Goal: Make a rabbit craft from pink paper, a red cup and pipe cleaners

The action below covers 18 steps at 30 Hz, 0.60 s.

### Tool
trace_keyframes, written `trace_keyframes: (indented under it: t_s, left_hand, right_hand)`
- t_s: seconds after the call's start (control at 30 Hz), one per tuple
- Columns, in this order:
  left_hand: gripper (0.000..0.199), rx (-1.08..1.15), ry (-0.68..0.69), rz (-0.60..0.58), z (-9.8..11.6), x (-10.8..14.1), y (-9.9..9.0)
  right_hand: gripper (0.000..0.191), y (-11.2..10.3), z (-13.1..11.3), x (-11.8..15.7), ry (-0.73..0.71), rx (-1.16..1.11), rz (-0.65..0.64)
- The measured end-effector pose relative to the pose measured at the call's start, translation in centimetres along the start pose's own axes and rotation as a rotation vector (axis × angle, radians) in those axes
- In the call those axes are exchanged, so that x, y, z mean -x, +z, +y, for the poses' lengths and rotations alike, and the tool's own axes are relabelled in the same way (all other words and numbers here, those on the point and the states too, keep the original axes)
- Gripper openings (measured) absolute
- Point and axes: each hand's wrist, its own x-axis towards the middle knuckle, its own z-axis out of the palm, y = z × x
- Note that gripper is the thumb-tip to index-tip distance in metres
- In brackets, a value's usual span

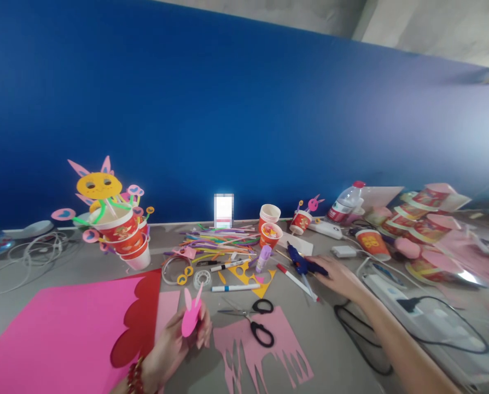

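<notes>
In my left hand [178, 335] is a pink paper rabbit head [192, 316] with two pale pink ears pointing up, pinched between the fingers. My right hand [338, 276] reaches out to a dark blue glue gun [301, 262] and lies over its handle; the fingers look closed around it. Between the hands, open black-handled scissors [250, 317] rest partly on a cut-up sheet of pale pink paper [275, 339]. A red-capped marker [296, 282] lies just beneath the glue gun.
Large pink paper [72, 323] covers the left side, near decorated stacked cups [123, 235]. Colourful pipe cleaners [215, 241], a tape roll [202, 279] and a purple glue stick [263, 258] lie mid-table. Right are a power strip [396, 295], black cable [351, 334] and a bottle [345, 203].
</notes>
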Motion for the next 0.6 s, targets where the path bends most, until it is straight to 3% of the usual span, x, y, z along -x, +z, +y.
trace_keyframes:
  t_s: [0.3, 0.6]
  left_hand:
    - [0.028, 0.009, 0.008, -0.012, -0.2, 0.0, -0.2]
    - [0.028, 0.009, -0.004, 0.0, 0.0, -0.2, -0.2]
  right_hand:
    - [0.04, 0.6, 1.7, -0.6, -0.068, -0.121, 0.048]
    - [0.039, 0.7, 2.1, -0.5, -0.02, -0.211, 0.152]
